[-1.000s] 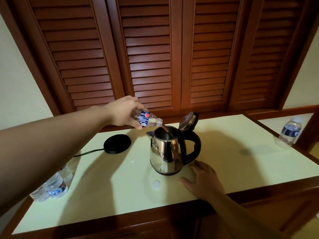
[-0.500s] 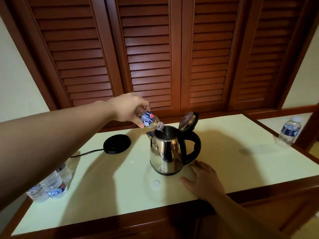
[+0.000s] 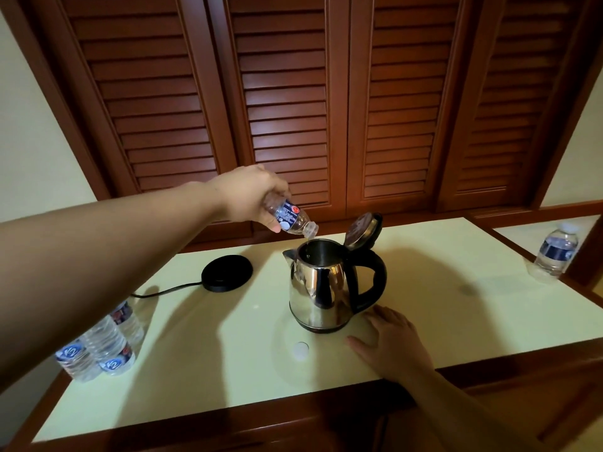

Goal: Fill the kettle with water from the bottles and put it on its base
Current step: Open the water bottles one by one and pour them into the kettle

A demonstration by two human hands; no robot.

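Observation:
A shiny steel kettle (image 3: 321, 288) with a black handle stands in the middle of the pale counter (image 3: 228, 386), its lid (image 3: 362, 230) flipped up. My left hand (image 3: 251, 195) grips a small clear water bottle (image 3: 292, 220), tipped mouth-down just over the kettle's opening. My right hand (image 3: 393, 340) lies flat on the counter beside the kettle's foot, fingers spread, holding nothing. The round black kettle base (image 3: 227, 273) with its cord sits apart, to the left of the kettle.
Three water bottles (image 3: 98, 349) stand at the counter's left edge. Another bottle (image 3: 556, 251) stands on a side ledge at the right. A white bottle cap (image 3: 301, 349) lies in front of the kettle. Wooden louvred doors (image 3: 293, 109) close off the back.
My left hand has lifted and tipped the bottle more steeply, neck now pointing down into the kettle. The right hand and the kettle have stayed put.

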